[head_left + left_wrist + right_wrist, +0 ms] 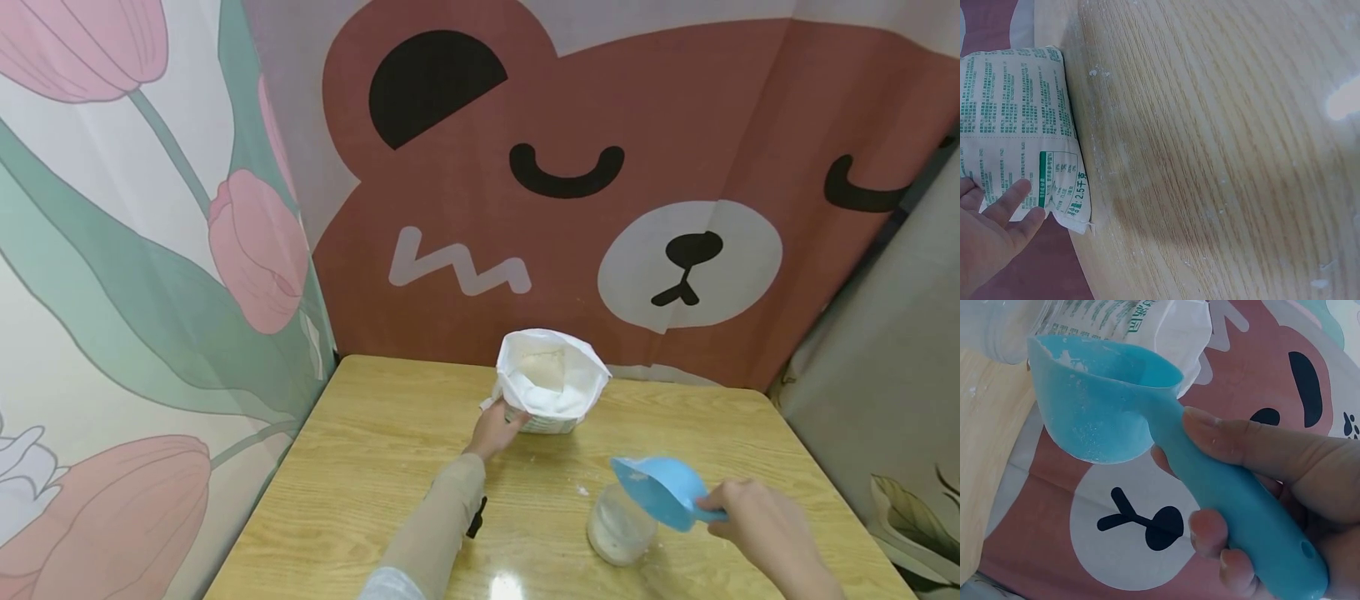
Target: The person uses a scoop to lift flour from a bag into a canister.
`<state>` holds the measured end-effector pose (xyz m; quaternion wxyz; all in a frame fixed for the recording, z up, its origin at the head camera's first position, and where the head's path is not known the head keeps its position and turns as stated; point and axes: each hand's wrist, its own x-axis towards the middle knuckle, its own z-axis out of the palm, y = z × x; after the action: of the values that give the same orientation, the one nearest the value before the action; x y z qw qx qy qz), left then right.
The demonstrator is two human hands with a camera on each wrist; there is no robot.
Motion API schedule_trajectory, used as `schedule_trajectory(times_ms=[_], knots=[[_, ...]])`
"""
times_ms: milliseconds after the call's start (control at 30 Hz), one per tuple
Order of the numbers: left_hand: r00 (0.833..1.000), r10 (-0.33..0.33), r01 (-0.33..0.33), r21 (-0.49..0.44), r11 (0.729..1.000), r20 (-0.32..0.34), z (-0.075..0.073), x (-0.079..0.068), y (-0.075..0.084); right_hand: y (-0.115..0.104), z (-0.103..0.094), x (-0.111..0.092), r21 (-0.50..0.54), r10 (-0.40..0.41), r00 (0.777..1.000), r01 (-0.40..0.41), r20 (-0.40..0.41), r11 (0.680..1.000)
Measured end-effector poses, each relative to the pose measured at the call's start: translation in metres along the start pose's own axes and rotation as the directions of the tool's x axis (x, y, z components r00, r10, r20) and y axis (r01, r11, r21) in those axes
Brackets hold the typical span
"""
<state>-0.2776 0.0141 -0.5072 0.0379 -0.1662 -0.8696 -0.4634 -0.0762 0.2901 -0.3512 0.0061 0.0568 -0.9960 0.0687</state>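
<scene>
My right hand (pixel 765 529) grips the handle of a light blue scoop (pixel 663 492), thumb along the top and fingers curled beneath. White powder clings inside the scoop's bowl (pixel 1094 400). In the head view the bowl overlaps the rim of a clear jar (pixel 618 533), which has some whitish contents low inside. At the back of the table stands an opened white bag (pixel 555 400) of white powder with green print. Splayed, slightly bent fingers of my left hand (pixel 991 240) rest against the bag's printed side (pixel 1016 125), by its lower left in the head view.
The wood-grain table (pixel 367 492) has specks of white powder near the bag and jar. Behind it hangs a curtain with a brown bear (pixel 465 325); a tulip-print curtain (pixel 172 333) closes off the left side. Another curtain (pixel 892 375) hangs on the right.
</scene>
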Motion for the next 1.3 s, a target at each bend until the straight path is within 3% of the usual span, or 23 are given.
schedule_trajectory(times_ms=[367, 467, 567, 633, 767, 967, 1133, 1233, 1300], knots=[[1.0, -0.002, 0.002, -0.004, 1.0, 0.003, 0.0, 0.0, -0.001, 0.011, 0.002, 0.005, 0.072, 0.067, 0.99, -0.076, 0.121, 0.994], [1.0, -0.001, 0.001, -0.008, 1.0, 0.001, -0.001, 0.001, -0.001, 0.02, 0.003, 0.008, 0.171, 0.078, 0.98, -0.11, 0.184, 0.979], [1.0, 0.004, -0.004, 0.0, 1.0, 0.002, 0.001, 0.002, -0.003, 0.034, 0.004, 0.007, 0.346, 0.052, 0.971, -0.133, 0.231, 0.929], [1.0, 0.005, -0.005, 0.005, 1.0, 0.004, 0.002, 0.002, -0.004, 0.043, 0.006, 0.005, 0.471, 0.037, 0.967, -0.157, 0.254, 0.868], [1.0, 0.012, -0.012, 0.003, 1.0, -0.004, 0.003, 0.002, -0.005, 0.055, 0.013, 0.001, 0.6, 0.01, 0.973, -0.152, 0.232, 0.786], [1.0, 0.01, -0.01, -0.004, 1.0, -0.008, 0.002, 0.002, -0.004, 0.057, 0.029, 0.003, 0.672, 0.155, 0.97, -0.242, 0.188, 0.7], [1.0, 0.002, -0.002, 0.005, 1.0, -0.007, 0.002, 0.001, -0.002, 0.06, 0.047, 0.009, 0.721, 0.33, 0.932, -0.333, 0.152, 0.608], [1.0, 0.004, -0.004, 0.011, 1.0, -0.009, 0.002, 0.001, -0.002, 0.065, 0.062, 0.012, 0.734, 0.401, 0.908, -0.353, 0.12, 0.58], [1.0, 0.003, -0.003, 0.011, 1.0, -0.007, 0.002, 0.001, -0.002, 0.069, 0.074, 0.015, 0.737, 0.423, 0.901, -0.351, 0.097, 0.578]])
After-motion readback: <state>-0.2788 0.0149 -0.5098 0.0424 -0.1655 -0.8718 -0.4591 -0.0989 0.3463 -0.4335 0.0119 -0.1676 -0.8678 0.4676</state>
